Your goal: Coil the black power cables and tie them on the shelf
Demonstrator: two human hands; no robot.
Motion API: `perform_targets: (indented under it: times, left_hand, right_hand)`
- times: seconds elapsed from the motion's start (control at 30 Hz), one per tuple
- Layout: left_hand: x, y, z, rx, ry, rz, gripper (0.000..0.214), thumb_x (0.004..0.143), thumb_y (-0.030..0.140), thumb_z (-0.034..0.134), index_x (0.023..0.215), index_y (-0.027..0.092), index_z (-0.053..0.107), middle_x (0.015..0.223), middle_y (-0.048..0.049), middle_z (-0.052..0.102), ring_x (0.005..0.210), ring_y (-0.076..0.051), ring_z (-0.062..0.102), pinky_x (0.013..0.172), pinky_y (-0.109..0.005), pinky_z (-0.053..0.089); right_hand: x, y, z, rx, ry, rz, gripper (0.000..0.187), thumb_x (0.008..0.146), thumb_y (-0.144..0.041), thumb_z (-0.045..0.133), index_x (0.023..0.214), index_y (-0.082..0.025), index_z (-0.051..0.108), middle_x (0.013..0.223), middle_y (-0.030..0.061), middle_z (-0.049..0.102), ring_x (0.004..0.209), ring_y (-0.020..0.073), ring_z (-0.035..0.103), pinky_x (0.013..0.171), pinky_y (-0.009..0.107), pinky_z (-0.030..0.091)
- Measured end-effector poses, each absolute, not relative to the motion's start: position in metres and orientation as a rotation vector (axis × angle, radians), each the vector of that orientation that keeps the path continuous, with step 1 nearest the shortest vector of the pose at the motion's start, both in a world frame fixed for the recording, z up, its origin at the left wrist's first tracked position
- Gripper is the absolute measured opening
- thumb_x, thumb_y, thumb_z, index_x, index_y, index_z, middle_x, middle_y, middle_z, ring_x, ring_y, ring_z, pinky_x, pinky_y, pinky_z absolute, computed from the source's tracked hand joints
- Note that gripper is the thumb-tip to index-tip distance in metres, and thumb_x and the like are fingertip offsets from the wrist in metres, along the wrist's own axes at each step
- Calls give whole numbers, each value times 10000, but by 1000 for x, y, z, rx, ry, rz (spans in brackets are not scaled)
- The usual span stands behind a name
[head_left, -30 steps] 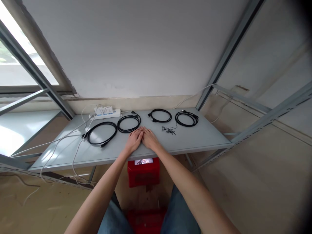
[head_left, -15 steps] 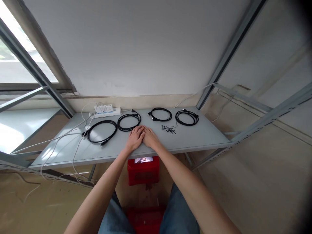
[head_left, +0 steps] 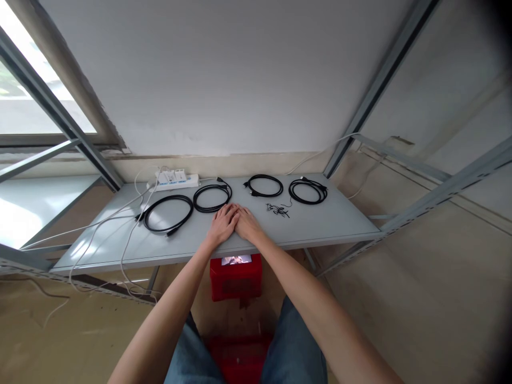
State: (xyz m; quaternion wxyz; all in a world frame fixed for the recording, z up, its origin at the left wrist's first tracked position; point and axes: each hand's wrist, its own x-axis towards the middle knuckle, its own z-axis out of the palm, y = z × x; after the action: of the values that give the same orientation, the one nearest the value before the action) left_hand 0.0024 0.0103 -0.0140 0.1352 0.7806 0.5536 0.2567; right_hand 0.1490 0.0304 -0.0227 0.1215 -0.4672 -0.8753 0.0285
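My left hand (head_left: 222, 224) lies flat near the front of the grey metal shelf (head_left: 316, 229), its fingertips overlapping those of my right hand (head_left: 246, 223). Both hold nothing. Just beyond the left fingers is a coiled black cable (head_left: 196, 205), and a larger black cable loop (head_left: 146, 220) lies further left. To the right of my hands sit a third coiled cable (head_left: 281, 188) and a fourth coil (head_left: 290, 196), both black with plugs at their ends. A small tangle of short black ties (head_left: 277, 210) rests in front of them.
A white power strip (head_left: 176, 185) with adapters stands at the back left. White cords (head_left: 128, 245) run from it over the shelf's front edge. Metal uprights (head_left: 346, 140) frame the shelf. Below is a red stool (head_left: 236, 282) with a lit phone (head_left: 236, 260) on it.
The view has shifted very slightly. My hands and the cables stay where they were.
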Motion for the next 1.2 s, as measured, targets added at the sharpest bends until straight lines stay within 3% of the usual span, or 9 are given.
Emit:
perform_targets:
  times: [0.2, 0.93, 1.2]
  left_hand:
    - [3, 9, -13, 2234, 1614, 762, 541, 1093, 479, 313, 1567, 272, 469, 1650, -55, 449, 1548, -270, 356, 1290, -506, 277]
    - [3, 5, -5, 2217, 1574, 777, 397, 1070, 429, 384, 1390, 296, 578, 1622, -25, 483, 1536, -249, 374, 1280, -495, 282]
    - [3, 9, -12, 2216, 1578, 787, 480, 1064, 426, 409, 1490, 236, 522, 1636, -71, 474, 1557, -274, 347, 1287, -539, 258]
  right_hand:
    - [150, 30, -23, -1338, -2552, 96, 596, 1052, -233, 368, 1622, -59, 377, 1681, 179, 357, 1589, 290, 290, 1294, 474, 237]
    - [151, 29, -21, -1347, -2536, 126, 572, 1071, -246, 318, 1612, -77, 392, 1681, 143, 381, 1597, 271, 266, 1295, 443, 224]
    - [151, 27, -16, -1376, -2528, 173, 601, 1056, -255, 350, 1626, -68, 363, 1696, 152, 342, 1606, 256, 245, 1301, 441, 210]
